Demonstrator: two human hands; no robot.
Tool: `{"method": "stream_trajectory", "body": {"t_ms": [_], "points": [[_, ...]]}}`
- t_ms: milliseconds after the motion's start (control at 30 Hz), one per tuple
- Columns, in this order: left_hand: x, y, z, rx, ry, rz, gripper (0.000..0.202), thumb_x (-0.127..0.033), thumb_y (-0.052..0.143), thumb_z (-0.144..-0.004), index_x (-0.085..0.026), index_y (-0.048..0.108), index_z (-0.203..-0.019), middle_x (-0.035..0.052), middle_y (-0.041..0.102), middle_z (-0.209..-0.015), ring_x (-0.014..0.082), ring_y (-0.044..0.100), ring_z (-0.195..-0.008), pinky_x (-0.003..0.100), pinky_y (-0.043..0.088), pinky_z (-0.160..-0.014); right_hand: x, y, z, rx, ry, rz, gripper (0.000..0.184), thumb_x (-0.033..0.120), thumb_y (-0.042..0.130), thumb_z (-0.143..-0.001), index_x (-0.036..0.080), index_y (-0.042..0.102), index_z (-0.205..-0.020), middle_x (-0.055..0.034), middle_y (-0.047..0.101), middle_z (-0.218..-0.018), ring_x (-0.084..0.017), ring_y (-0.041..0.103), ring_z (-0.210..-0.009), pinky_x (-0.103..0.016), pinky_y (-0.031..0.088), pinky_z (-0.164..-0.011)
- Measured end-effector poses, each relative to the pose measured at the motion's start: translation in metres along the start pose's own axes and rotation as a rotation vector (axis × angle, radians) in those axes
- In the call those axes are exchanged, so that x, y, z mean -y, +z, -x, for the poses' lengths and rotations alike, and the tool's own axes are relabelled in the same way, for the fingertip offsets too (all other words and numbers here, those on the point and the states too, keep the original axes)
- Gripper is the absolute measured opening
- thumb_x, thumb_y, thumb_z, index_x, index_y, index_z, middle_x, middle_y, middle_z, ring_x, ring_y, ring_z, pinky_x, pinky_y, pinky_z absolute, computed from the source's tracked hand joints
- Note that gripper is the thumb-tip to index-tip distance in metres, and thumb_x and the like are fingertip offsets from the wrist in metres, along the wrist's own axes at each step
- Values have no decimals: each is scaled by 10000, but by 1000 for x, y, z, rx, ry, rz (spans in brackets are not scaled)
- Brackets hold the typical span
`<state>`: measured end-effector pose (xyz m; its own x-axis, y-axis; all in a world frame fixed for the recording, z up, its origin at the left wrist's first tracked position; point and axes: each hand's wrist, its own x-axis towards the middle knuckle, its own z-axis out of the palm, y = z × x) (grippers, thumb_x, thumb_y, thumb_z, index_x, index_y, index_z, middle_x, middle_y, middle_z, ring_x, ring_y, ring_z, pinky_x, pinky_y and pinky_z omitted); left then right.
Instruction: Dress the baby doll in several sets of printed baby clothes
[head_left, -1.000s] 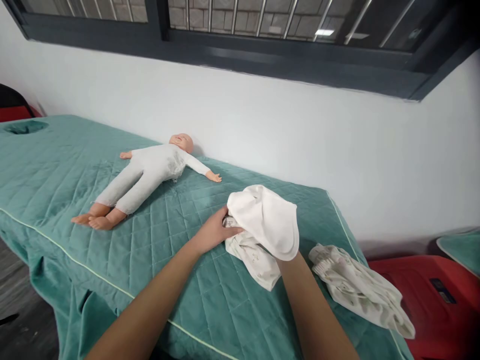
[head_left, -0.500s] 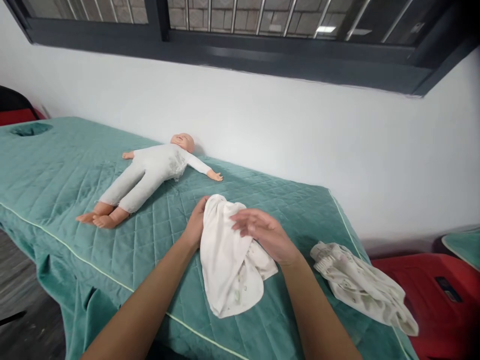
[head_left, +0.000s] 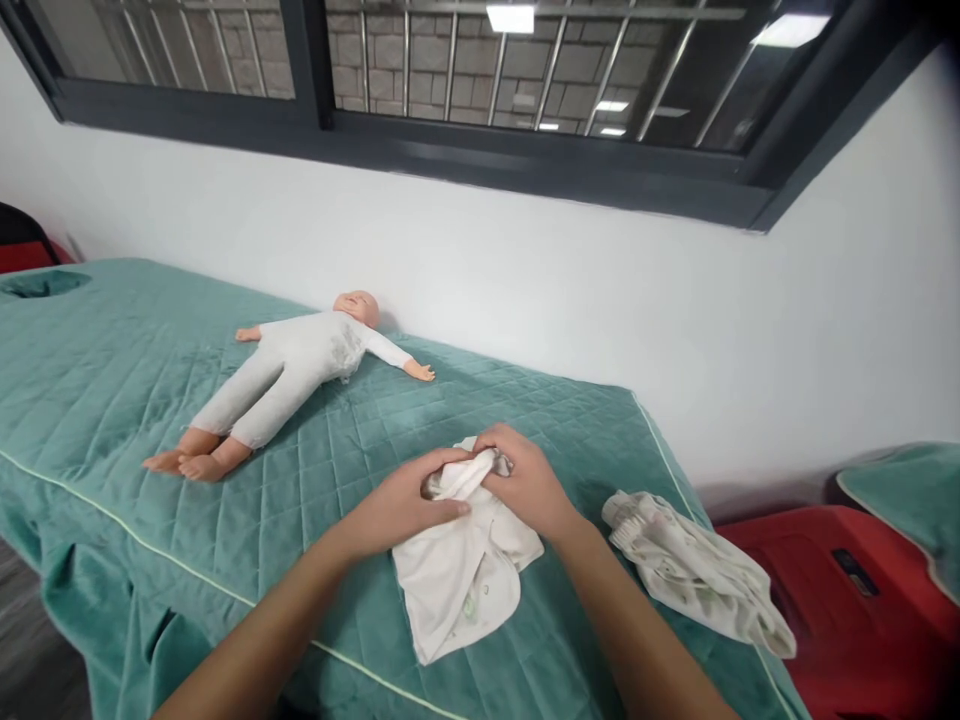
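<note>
A small white baby garment (head_left: 465, 575) with faint printed figures lies on the green quilted bed cover (head_left: 330, 520), its upper end bunched up between my hands. My left hand (head_left: 409, 500) grips the bunched cloth from the left, thumb on top. Across from it, my right hand (head_left: 525, 480) pinches the same gathered end, fingers bent over the fabric. The garment's lower part spreads loosely toward me. Farther off to the left, a baby doll (head_left: 300, 355) in a white suit lies on its back with arms spread and feet bare.
Cream patterned baby trousers (head_left: 697, 570) with a gathered waistband lie at the bed's right edge. Beyond them stands a red chair (head_left: 825, 570). Behind the bed are a white wall (head_left: 525, 290) and a dark-framed window (head_left: 525, 170). A face hole (head_left: 45, 284) opens at the far left.
My right hand has come down from above the cloth and now holds its upper end. My left hand has shifted inward, and the garment is more bunched. The view has tilted up slightly.
</note>
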<state>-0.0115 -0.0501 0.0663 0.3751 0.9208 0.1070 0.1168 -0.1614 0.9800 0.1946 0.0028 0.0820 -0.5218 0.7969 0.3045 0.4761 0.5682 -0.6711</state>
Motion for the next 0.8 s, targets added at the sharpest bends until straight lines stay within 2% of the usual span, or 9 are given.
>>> {"method": "stream_trajectory", "body": {"t_ms": [100,200,267,333,400,500,600,700,800], "points": [[-33,0,6,-213,92,-348,191,-270,550,-890,-215,661,-1035,15,703,-1027,200,627,-952,317,459,-856,28,-30,0,8,-9,203,105,132,573,-740,204,519,-793,21,565,-838,-144,505,-791,-258,354,-707],[-65,-1,8,-404,256,-590,101,-214,523,-880,-199,615,-918,2,668,-904,181,601,-871,313,443,-811,68,-65,1,114,10,249,143,210,577,-782,206,445,-728,51,493,-716,-120,440,-683,-243,296,-623],[-85,-1,8,-468,396,-668,59,-179,525,-863,-193,576,-890,5,641,-884,170,587,-854,303,445,-799,95,-85,1,198,15,225,240,322,563,-842,203,419,-691,56,456,-675,-110,418,-646,-239,280,-591],[-103,-1,5,-496,518,-716,71,-141,516,-848,-191,549,-886,8,620,-872,160,576,-834,288,453,-776,117,-102,0,181,40,243,274,340,536,-860,200,403,-667,54,444,-650,-103,410,-620,-239,271,-570],[-119,-2,2,-549,588,-798,123,-101,501,-826,-192,539,-900,12,604,-873,158,567,-820,283,457,-752,130,-116,-2,69,64,345,221,276,528,-838,201,405,-671,51,454,-633,-103,405,-599,-244,258,-558],[-138,-7,-5,-637,614,-985,208,-50,474,-776,-190,537,-917,36,595,-924,182,568,-852,302,463,-747,136,-131,0,-137,88,556,62,187,522,-787,210,468,-767,40,490,-638,-119,408,-580,-257,256,-555],[-147,-14,-10,-683,569,-1099,292,-14,443,-728,-191,543,-938,61,606,-986,213,582,-911,328,475,-767,131,-140,8,-220,155,678,159,184,509,-800,210,539,-954,0,580,-731,-152,460,-604,-272,305,-572],[-145,-22,-8,-689,497,-1093,344,-14,430,-715,-207,556,-971,58,632,-1014,222,598,-931,331,486,-774,119,-142,24,-164,127,613,274,178,437,-861,215,587,-1087,-53,657,-981,-197,575,-789,-303,418,-685],[-131,-29,4,-695,409,-1019,355,-55,436,-743,-228,574,-1020,37,666,-1040,219,615,-956,319,492,-802,101,-139,44,-64,49,470,376,145,365,-888,242,637,-1129,-43,655,-1139,-214,601,-1010,-341,456,-866]]}}
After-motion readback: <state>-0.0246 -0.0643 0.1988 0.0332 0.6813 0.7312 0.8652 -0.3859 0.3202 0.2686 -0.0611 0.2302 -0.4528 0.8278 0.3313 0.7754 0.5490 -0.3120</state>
